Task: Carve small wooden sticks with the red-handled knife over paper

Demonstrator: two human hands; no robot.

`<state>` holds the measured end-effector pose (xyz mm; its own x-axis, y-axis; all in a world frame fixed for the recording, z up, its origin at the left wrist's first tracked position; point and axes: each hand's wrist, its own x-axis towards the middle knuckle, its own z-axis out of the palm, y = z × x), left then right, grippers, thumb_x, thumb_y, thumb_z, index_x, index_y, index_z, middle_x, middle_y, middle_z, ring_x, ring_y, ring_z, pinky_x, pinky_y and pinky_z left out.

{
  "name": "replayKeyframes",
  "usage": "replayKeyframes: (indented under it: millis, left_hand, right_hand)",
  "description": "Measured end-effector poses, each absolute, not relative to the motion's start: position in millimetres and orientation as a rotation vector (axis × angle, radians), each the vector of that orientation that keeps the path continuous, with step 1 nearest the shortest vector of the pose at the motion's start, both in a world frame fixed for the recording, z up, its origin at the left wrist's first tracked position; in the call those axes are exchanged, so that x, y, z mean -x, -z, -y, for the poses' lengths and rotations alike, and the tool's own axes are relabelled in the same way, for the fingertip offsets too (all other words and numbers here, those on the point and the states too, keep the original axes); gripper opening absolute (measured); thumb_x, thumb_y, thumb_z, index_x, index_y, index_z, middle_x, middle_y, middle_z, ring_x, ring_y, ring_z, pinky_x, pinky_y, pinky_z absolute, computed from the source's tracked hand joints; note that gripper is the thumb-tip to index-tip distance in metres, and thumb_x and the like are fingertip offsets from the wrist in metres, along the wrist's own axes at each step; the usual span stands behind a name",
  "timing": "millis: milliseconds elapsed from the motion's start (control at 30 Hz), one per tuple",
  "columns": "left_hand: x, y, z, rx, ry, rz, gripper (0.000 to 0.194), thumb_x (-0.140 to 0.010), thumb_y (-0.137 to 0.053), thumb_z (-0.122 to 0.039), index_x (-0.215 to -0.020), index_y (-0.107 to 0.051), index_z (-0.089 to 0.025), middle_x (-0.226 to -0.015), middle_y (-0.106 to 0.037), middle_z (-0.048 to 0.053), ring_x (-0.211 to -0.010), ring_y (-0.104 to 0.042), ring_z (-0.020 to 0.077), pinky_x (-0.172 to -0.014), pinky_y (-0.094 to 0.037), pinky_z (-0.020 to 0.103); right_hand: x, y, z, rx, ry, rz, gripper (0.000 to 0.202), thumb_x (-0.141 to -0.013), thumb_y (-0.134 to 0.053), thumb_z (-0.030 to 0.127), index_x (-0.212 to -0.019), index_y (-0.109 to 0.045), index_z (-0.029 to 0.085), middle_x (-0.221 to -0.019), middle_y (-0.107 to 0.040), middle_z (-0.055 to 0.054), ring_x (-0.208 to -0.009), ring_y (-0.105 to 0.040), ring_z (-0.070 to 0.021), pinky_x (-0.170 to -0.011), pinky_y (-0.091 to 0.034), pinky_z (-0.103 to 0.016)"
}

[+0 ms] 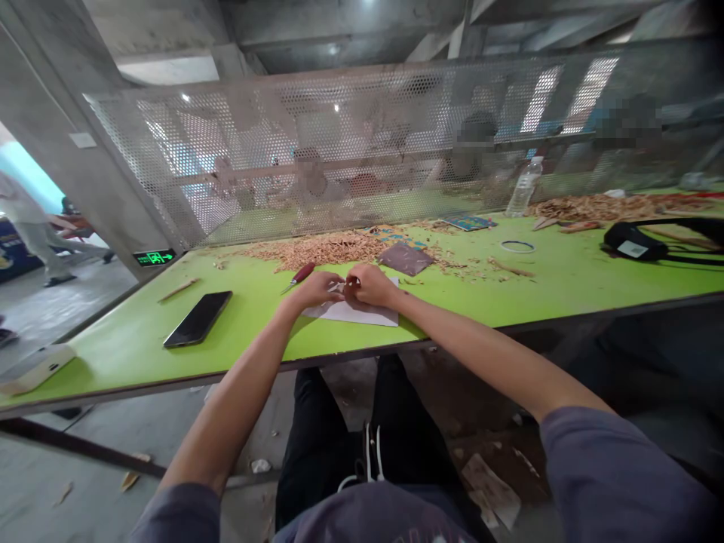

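Note:
My left hand point(317, 290) and my right hand point(365, 286) meet over a white sheet of paper point(373, 314) near the front of the green table. The fingers of both are bent inward around something small and pale between them, too small and hidden to name. The right hand's fingers are curled, with the thumb side toward the left hand. Just beyond my left hand lies a carving knife point(299, 277) with a dark red handle, its blade pointing toward me. A brownish square sheet, like sandpaper point(406, 259), rests beyond my right hand.
Wood shavings point(322, 250) are heaped along a perforated metal screen point(254, 166). A black phone point(199, 319) and a wooden stick point(179, 289) lie left; a white box point(35, 369) sits at the corner. Rightward are a plastic bottle point(525, 188), tape ring point(517, 246) and black headset point(633, 241).

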<state>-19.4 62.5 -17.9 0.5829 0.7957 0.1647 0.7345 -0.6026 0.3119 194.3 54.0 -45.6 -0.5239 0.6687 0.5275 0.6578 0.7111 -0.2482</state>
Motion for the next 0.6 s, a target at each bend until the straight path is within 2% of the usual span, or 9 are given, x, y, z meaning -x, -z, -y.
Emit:
replayKeyframes:
  millis: [100, 200, 467, 600]
  left_hand:
    - [17.3, 17.2, -61.8, -2.609, -0.504, -1.298, 0.035, -0.078, -0.077, -0.034, -0.109, -0.080, -0.018, -0.107, -0.079, 0.007, -0.100, -0.070, 0.0268, -0.087, -0.050, 0.031]
    - [15.8, 16.4, -60.9, -2.606, -0.510, -1.313, 0.029, -0.078, -0.077, -0.031, -0.104, -0.081, -0.019, -0.104, -0.080, 0.006, -0.097, -0.070, 0.0254, -0.086, -0.051, 0.030]
    - [15.6, 17.9, -60.2, -2.618, -0.469, -1.315, 0.027, -0.085, -0.065, -0.031, -0.098, -0.082, -0.016, -0.094, -0.080, 0.007, -0.087, -0.070, 0.0248, -0.078, -0.049, 0.031]
    - [16.4, 17.5, -61.2, -2.655, -0.415, -1.300, 0.031, -0.086, -0.063, -0.037, -0.097, -0.082, -0.015, -0.092, -0.080, 0.007, -0.083, -0.069, 0.0243, -0.074, -0.046, 0.030]
  right_hand:
    - [-193.0, 42.4, -50.2, 0.989, -0.012, 2.345, 0.014, -0.086, -0.066, 0.021, -0.094, -0.074, 0.012, -0.092, -0.071, -0.009, -0.084, -0.061, -0.0189, -0.078, -0.041, -0.026]
    - [-192.9, 41.2, -49.6, 0.989, -0.042, 2.366, 0.017, -0.089, -0.067, 0.026, -0.094, -0.075, 0.012, -0.092, -0.070, -0.009, -0.081, -0.060, -0.0183, -0.076, -0.041, -0.026]
    - [-195.6, 44.3, -57.1, 0.990, -0.064, 2.394, 0.020, -0.085, -0.070, 0.021, -0.102, -0.077, 0.013, -0.099, -0.071, -0.010, -0.088, -0.061, -0.0186, -0.078, -0.041, -0.024]
    - [-194.3, 40.7, -53.7, 1.054, -0.033, 2.453, 0.018, -0.091, -0.064, 0.020, -0.099, -0.078, 0.012, -0.096, -0.073, -0.011, -0.083, -0.061, -0.0190, -0.075, -0.039, -0.026]
